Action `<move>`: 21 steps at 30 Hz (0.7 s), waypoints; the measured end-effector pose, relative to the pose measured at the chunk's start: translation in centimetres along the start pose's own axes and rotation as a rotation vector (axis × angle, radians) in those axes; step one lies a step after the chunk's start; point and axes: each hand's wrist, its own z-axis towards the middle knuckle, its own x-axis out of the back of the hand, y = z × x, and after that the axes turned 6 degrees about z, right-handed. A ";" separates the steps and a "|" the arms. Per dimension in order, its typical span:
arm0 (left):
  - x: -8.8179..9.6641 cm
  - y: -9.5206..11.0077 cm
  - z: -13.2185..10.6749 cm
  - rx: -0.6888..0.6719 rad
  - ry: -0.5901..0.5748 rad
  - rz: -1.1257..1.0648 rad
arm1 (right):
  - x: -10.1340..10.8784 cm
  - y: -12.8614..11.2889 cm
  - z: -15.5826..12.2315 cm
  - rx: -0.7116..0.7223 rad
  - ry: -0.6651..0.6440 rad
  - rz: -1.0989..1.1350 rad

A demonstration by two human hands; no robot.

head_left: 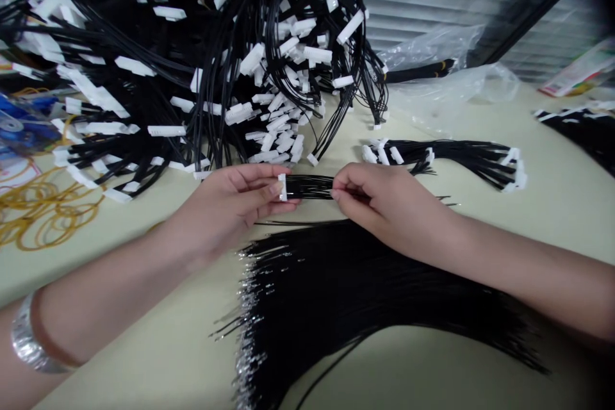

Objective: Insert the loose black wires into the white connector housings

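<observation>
My left hand (pixel 235 202) is closed in a pinch on a small white connector (pixel 282 186), with short black wires (pixel 310 187) running out of it to the right. My right hand (pixel 384 202) is pinched on those black wires close to the connector. Just below both hands lies a wide fan of loose black wires (pixel 346 295) with bare metal tips pointing left. A silver bracelet (pixel 26 343) sits on my left wrist.
A big heap of finished black harnesses with white connectors (pixel 202 57) fills the back left. A small finished bundle (pixel 446 157) lies at right. Yellow rubber bands (pixel 43 208) lie at left. Clear plastic bags (pixel 446 80) sit behind, on the pale table (pixel 552 205).
</observation>
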 end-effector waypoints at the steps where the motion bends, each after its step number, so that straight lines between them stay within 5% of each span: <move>1: 0.0 0.0 0.0 -0.003 -0.001 0.007 | -0.1 0.0 0.0 -0.001 -0.001 0.000; 21: 0.3 -0.2 -0.1 0.026 -0.025 0.101 | -1.5 0.1 0.6 0.028 0.035 0.050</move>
